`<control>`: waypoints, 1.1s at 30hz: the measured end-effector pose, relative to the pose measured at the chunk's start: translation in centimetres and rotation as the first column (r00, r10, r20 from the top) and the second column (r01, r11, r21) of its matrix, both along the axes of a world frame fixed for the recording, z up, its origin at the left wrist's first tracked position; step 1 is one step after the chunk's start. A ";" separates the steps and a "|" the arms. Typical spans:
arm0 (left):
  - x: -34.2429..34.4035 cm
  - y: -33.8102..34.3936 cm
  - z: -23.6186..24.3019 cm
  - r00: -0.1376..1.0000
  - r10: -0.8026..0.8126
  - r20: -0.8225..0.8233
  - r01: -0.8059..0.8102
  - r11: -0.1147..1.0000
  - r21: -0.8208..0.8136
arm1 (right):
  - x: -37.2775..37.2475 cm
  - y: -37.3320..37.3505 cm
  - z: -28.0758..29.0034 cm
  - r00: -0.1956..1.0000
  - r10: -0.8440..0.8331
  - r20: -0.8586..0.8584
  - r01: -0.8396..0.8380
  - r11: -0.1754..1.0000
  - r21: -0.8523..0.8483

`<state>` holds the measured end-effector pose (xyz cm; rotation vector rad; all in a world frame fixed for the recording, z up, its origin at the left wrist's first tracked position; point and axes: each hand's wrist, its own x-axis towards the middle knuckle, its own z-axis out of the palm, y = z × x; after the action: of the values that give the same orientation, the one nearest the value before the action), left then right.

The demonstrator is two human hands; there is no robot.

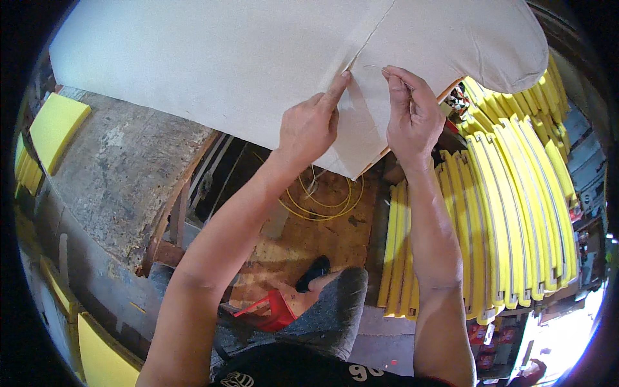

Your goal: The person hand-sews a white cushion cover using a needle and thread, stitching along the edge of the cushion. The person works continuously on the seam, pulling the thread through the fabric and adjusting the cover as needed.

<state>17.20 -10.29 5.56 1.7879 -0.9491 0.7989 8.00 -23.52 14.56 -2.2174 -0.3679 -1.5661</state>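
A large off-white fabric-covered piece lies in front of me, with a seam running up and away across it. At the lower end of the seam's gap, the outstretched index finger of my left hand presses on the cloth. Its other fingers are curled in, and I see nothing held there. Just to the right, my right hand is closed in a pinch on a thin curved needle, whose tip points left toward the seam. Whether thread runs from it is too fine to make out.
Yellow curved panels stand stacked close on the right. A worn wooden board with a yellow foam piece is at left. Below the cloth lies a looped yellow cord. A red object is by my lap.
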 end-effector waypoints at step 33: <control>3.2 0.9 -0.2 0.957 -0.285 -0.059 0.276 0.953 -0.124 | 2.4 -0.7 0.7 0.999 -0.007 -0.038 -0.008 0.932 -0.364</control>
<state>20.36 -9.43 5.41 1.5304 -1.0566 0.5882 10.40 -24.24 15.27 -2.5152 -0.6974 -1.5535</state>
